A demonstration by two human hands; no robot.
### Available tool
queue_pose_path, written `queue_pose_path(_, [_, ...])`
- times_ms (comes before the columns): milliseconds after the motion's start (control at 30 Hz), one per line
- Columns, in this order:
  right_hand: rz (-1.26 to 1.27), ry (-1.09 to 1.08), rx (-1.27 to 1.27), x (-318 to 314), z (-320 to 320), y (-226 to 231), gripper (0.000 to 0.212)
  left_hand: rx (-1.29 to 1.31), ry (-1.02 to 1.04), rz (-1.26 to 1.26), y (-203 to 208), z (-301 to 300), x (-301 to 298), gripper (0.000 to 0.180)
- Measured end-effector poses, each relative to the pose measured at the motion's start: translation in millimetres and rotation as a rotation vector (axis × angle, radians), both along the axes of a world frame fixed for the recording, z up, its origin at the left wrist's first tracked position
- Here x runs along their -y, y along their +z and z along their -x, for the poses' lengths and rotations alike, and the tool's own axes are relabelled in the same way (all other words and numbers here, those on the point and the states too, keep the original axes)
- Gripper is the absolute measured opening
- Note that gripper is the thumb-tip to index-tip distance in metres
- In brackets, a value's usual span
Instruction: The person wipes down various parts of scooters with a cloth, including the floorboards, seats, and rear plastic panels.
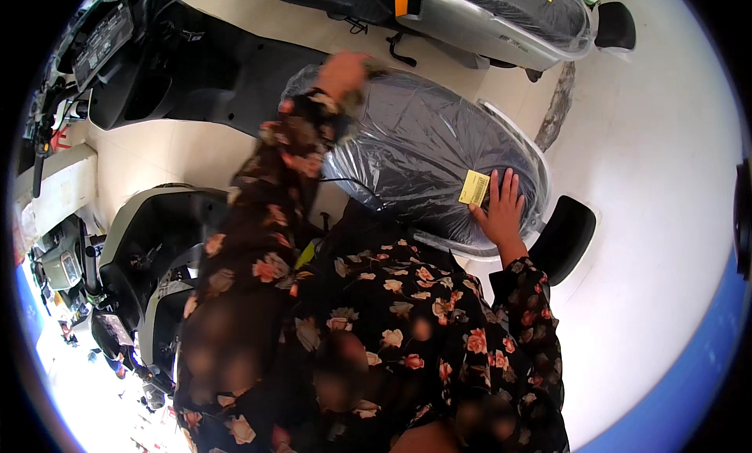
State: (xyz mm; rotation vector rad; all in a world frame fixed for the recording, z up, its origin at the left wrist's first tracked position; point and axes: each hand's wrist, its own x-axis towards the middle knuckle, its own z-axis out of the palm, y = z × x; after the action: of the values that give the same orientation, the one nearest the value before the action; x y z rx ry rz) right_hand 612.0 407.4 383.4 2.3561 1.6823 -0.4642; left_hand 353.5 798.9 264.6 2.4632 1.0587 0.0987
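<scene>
A scooter seat [427, 124] wrapped in clear, wrinkled plastic lies in front of me, with a yellow label [475, 188] on its rear part. My right hand [504, 210] rests flat on the plastic beside that label, fingers spread. Reaching across to the front end of the seat, my left hand [342, 75] is blurred by motion. It looks closed, and a smeared brownish-grey patch beneath it may be something held, too blurred to name. Ahead of the seat is the scooter's black footboard [262, 73].
A second scooter [501, 26] with a plastic-wrapped seat stands along the far side. Another scooter [137, 249] is close on my left. A black rear part [565, 238] sticks out behind the seat. A grey strip [558, 104] marks the pale floor.
</scene>
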Motion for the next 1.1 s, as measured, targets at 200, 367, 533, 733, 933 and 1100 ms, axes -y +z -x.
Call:
queue_pose_path(200, [0.013,-0.002,-0.026,-7,8,-11,0.092,0.203,0.249,0.37,-26,201,-37,0.04])
queue_pose_path(367, [0.02,-0.013,-0.013,-1,0,-4,0.094,0.57,0.737,0.049,0,155,102,0.043])
queue_pose_path(533, [0.069,0.033,-0.018,-7,13,-10,0.095,0.283,0.584,-0.047,20,124,219,0.054])
queue_pose_path(733, [0.076,0.035,0.014,-2,0,-5,0.094,0.643,0.909,0.12,-28,134,70,0.042])
queue_pose_path(933, [0.086,0.033,0.023,1,-6,-11,0.095,0.898,1.264,0.87,-52,150,45,0.042])
queue_pose_path(1100, [0.095,0.044,0.002,-2,-2,-17,0.095,0.836,1.467,0.575,-79,160,109,0.04])
